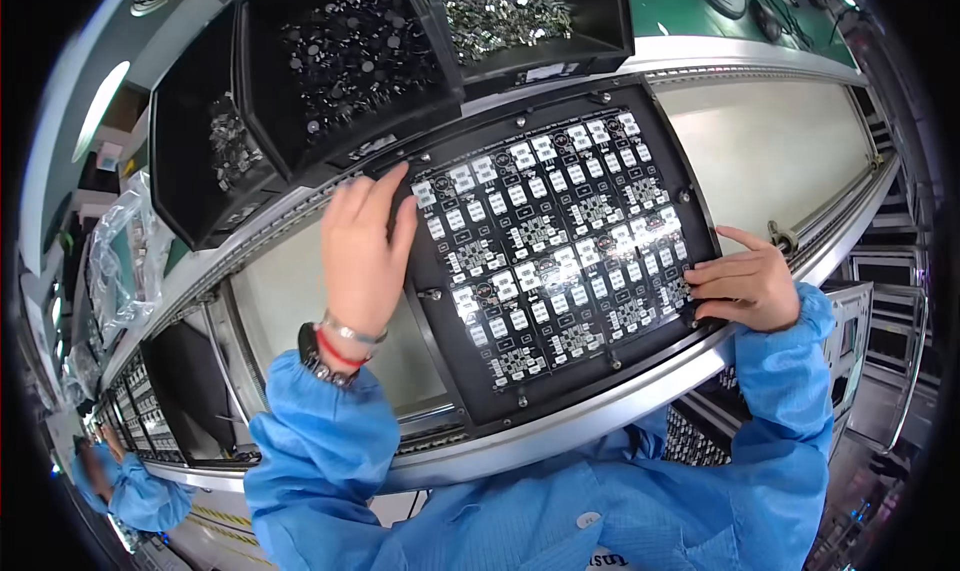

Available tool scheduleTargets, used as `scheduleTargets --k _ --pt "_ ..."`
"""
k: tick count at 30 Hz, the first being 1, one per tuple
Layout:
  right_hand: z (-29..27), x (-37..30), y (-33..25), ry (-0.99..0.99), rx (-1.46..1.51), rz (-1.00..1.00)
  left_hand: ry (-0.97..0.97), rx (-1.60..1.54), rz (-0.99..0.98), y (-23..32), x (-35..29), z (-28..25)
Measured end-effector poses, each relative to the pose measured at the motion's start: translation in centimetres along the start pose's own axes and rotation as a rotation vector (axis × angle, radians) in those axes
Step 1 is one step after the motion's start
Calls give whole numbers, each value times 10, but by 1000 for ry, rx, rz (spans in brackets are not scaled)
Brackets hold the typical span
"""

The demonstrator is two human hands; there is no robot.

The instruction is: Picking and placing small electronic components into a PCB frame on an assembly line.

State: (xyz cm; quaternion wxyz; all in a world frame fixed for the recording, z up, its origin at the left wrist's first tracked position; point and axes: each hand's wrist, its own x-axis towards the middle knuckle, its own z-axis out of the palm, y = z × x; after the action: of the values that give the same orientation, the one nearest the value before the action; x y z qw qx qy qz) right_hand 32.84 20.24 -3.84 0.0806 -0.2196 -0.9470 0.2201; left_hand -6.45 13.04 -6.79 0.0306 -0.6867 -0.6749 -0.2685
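Observation:
A black carrier frame lies tilted across the conveyor in front of me. Set in it is a black circuit board panel with rows of white components and small chips. At the frame's upper left corner is my left hand, its fingers stretched and thumb apart, with nothing visible between them. My right hand rests at the frame's right edge, fingers spread and tips near a small round knob on the rim. Several such knobs, one of them the bottom knob, sit around the rim.
Beyond the conveyor stand black bins of small metal parts: a left bin, a middle bin and a right bin. A metal rail runs along my side. Farther left, another person's blue sleeve shows by more boards.

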Motion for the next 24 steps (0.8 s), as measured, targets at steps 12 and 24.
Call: scheduleTargets --k 12,24 --pt "-3 131 -29 276 45 107 118 -248 -189 -21 3 28" --pt "55 200 23 670 -255 -9 176 -439 -240 -20 2 43"
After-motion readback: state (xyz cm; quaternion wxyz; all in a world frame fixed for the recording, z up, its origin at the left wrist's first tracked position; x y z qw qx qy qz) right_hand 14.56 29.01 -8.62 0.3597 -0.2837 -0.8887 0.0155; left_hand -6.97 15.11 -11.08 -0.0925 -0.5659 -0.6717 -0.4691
